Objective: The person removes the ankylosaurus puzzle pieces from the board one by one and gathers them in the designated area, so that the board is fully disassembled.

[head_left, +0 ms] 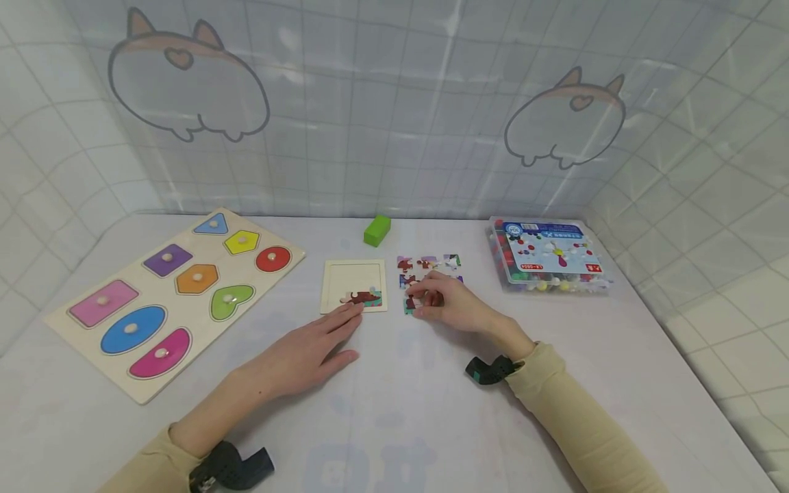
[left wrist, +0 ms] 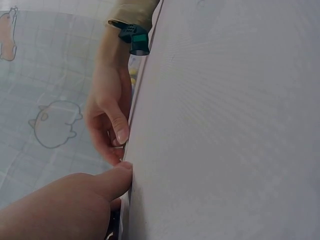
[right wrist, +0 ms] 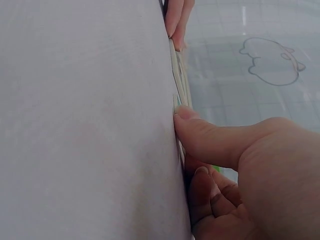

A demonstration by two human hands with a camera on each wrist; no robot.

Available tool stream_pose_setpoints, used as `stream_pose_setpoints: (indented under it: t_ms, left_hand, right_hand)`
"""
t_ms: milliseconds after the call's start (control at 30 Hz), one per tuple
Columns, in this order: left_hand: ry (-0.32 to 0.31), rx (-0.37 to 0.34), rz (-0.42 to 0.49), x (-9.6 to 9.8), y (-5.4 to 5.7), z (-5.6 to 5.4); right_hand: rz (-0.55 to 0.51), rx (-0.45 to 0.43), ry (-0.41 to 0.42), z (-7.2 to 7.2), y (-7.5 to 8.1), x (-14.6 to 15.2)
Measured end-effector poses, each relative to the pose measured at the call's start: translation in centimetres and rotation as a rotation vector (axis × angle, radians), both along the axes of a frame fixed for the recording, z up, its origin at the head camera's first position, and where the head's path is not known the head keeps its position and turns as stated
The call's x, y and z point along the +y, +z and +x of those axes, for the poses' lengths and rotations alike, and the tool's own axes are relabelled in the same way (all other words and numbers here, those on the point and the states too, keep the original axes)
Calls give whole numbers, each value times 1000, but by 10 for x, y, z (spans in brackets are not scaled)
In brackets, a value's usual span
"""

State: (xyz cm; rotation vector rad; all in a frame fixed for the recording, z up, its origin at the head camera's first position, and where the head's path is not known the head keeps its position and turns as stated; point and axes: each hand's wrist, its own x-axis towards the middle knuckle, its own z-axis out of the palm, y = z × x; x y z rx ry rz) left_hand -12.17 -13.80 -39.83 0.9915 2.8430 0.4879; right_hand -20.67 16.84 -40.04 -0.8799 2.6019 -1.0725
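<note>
A small square wooden puzzle tray (head_left: 333,281) lies mid-table with a few joined jigsaw pieces (head_left: 368,298) in its lower right corner. My left hand (head_left: 314,349) rests with extended fingers at the tray's lower edge, fingertips touching there. Right of the tray several loose jigsaw pieces (head_left: 453,261) are laid out in rows. Over their lower part, my right hand (head_left: 453,301) pinches a jigsaw piece (head_left: 409,304) between thumb and fingers; the hand partly covers it and its neighbours. In the right wrist view the thumb (right wrist: 200,135) presses the piece's thin edge.
On the left lies a large wooden board (head_left: 203,322) of coloured knobbed shapes. A green block (head_left: 377,231) sits behind the tray. At the back right is a clear plastic box (head_left: 551,257) of coloured parts with a printed label. Tiled-pattern curtains (head_left: 382,123) enclose the table's back and sides.
</note>
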Motion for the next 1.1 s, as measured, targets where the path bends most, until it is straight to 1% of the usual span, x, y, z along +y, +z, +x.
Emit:
stream_pose_setpoints:
  t_ms: [233, 467, 600, 933, 1100]
  left_hand:
    - [9, 20, -16, 0, 0, 0]
    - [-2, 43, 0, 1, -1, 0]
    - [4, 30, 4, 2, -1, -1]
    - [28, -28, -3, 2, 2, -2]
    - [24, -22, 4, 2, 3, 0]
  right_hand:
    - [-4, 2, 4, 0, 1, 0]
    - [-6, -1, -1, 0, 0, 1]
    - [-6, 1, -4, 0, 0, 1]
    - [-15, 7, -1, -1, -1, 1]
    - [-11, -1, -7, -1, -2, 0]
